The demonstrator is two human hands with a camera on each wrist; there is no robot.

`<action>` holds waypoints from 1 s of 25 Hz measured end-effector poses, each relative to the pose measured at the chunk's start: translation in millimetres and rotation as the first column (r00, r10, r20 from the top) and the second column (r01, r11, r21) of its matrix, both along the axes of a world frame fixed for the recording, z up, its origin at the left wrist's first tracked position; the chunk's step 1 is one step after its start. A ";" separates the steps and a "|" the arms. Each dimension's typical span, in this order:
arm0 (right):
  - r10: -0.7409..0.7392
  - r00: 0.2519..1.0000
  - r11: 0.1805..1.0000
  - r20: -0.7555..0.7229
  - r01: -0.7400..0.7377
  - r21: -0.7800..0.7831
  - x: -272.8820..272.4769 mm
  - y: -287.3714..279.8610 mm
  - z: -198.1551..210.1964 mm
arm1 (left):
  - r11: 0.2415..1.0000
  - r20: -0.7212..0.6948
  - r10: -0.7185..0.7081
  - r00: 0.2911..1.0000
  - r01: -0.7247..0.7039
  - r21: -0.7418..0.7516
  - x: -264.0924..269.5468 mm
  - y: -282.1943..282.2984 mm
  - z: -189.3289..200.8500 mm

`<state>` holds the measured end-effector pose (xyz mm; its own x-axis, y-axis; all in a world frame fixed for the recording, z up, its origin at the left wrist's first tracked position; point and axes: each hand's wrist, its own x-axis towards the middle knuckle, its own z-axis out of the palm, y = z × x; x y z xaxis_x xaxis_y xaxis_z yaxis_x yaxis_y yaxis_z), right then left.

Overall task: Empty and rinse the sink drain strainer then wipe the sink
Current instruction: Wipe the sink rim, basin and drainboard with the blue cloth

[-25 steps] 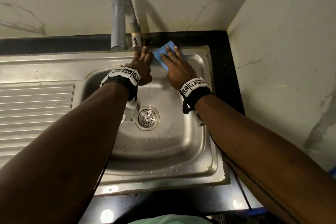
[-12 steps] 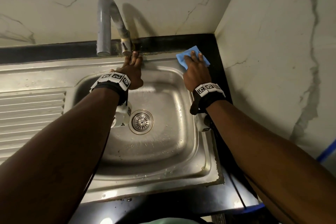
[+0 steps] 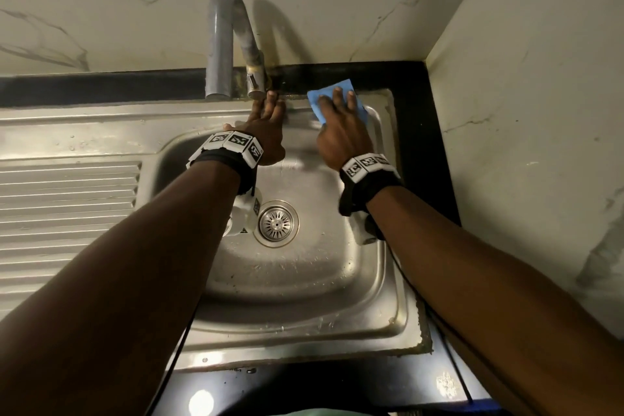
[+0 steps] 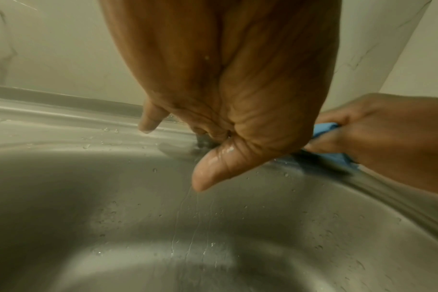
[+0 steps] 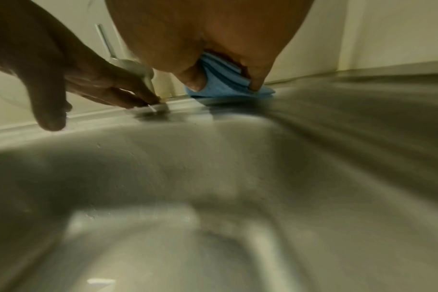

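Observation:
The steel sink [image 3: 304, 284] is wet, and the round strainer [image 3: 278, 223] sits in its drain. On the sink's back rim lies a blue cloth [image 3: 337, 96], right of the tap, with my right hand [image 3: 339, 111] pressing it flat under spread, straight fingers. The right wrist view shows the cloth [image 5: 225, 87] bunched under my palm. My left hand [image 3: 268, 108] rests with straight fingers on the back rim at the tap's base and holds nothing. In the left wrist view its thumb [image 4: 208, 173] is wet, with thin water streaks running down the basin wall below it.
A grey curved tap [image 3: 219, 44] rises from the back rim beside my left hand. The ribbed drainboard [image 3: 67, 206] lies to the left. Black counter [image 3: 422, 132] borders the sink at the back and right, closed in by marble walls [image 3: 523, 111].
My right hand slid the cloth from beside the tap out to the far right corner, then part of the way back left. My left hand stayed at the tap's base.

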<state>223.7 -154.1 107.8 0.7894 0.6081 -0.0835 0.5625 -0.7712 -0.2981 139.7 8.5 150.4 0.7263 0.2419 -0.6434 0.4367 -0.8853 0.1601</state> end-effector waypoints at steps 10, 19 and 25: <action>0.118 0.992 0.993 -0.040 -0.117 0.019 0.7 70.6 7.8 | 1.000 -0.004 -0.010 1.000 0.010 0.005 0.6 -0.4 -1.3; 0.293 0.956 0.956 0.013 -0.293 0.003 25.3 61.4 11.8 | 1.000 -0.023 0.007 1.000 -0.007 0.014 5.1 -1.0 -6.6; 0.278 0.960 0.960 0.033 -0.276 -0.040 38.4 43.0 11.9 | 1.000 -0.033 -0.016 0.999 0.016 0.003 4.2 8.2 -13.7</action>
